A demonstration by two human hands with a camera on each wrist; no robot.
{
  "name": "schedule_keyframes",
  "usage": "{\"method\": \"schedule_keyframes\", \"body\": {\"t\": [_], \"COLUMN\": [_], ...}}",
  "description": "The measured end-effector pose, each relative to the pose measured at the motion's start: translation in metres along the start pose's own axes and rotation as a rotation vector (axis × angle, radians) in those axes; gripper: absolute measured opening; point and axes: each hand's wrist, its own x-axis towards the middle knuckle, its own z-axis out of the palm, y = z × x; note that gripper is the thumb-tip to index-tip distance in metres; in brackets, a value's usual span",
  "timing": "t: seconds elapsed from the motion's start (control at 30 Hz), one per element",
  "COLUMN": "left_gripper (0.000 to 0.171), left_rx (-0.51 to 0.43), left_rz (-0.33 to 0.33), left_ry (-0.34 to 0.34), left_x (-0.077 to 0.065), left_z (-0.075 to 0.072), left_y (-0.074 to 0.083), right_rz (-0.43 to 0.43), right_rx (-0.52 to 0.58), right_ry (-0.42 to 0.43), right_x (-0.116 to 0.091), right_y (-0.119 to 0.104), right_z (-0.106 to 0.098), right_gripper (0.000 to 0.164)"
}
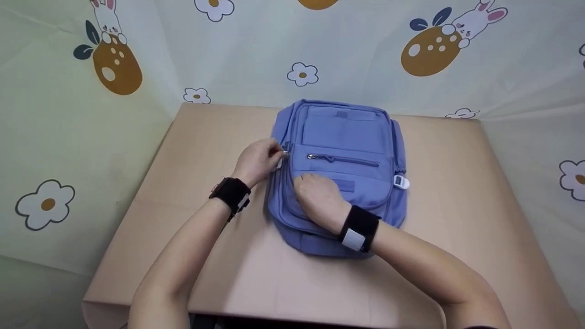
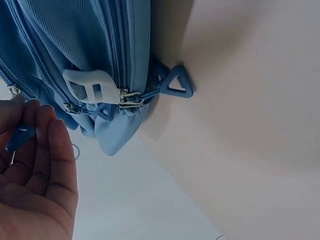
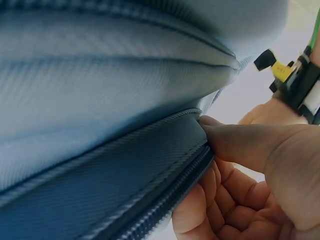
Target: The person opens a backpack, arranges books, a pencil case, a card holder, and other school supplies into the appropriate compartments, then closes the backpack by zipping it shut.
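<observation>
A blue backpack point(image 1: 347, 132) lies front side up on the table. At its left side my left hand point(image 1: 258, 161) pinches a blue zipper pull point(image 2: 21, 137), its tip showing among the fingers in the left wrist view. The metal zipper slider point(image 2: 14, 90) shows just above those fingertips. Lower on the front panel, my right hand point(image 1: 320, 196) pinches the fabric edge beside an open zipper point(image 3: 165, 205) between thumb and curled fingers. A white buckle point(image 2: 92, 86) and a triangular zipper pull point(image 2: 177, 82) hang beside the left hand.
The table point(image 1: 219, 137) has a plain tan cover. Patterned cloth point(image 1: 256, 50) stands behind it and along both sides. Another white buckle point(image 1: 401, 182) sits on the backpack's right side, and a short front zipper point(image 1: 347, 160) crosses the panel. Both wrists wear black straps point(image 1: 361, 228).
</observation>
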Motion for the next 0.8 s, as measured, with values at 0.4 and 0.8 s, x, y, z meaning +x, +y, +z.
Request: {"method": "schedule_keyframes", "body": {"t": [0.4,0.8], "left_gripper": [0.016,0.024], "left_rx": [-0.013,0.054], "left_rz": [-0.07,-0.042], "left_ry": [0.006,-0.012], "left_x": [0.02,0.013], "left_z": [0.004,0.004], "left_y": [-0.007,-0.016], "right_rz": [0.012,-0.058], "right_rx": [-0.008,0.126], "right_ry": [0.007,0.066], "right_x": [0.001,-0.012], "right_y": [-0.007,0.016], "right_z": [0.003,-0.011], "right_gripper": [0.009,0.012]}}
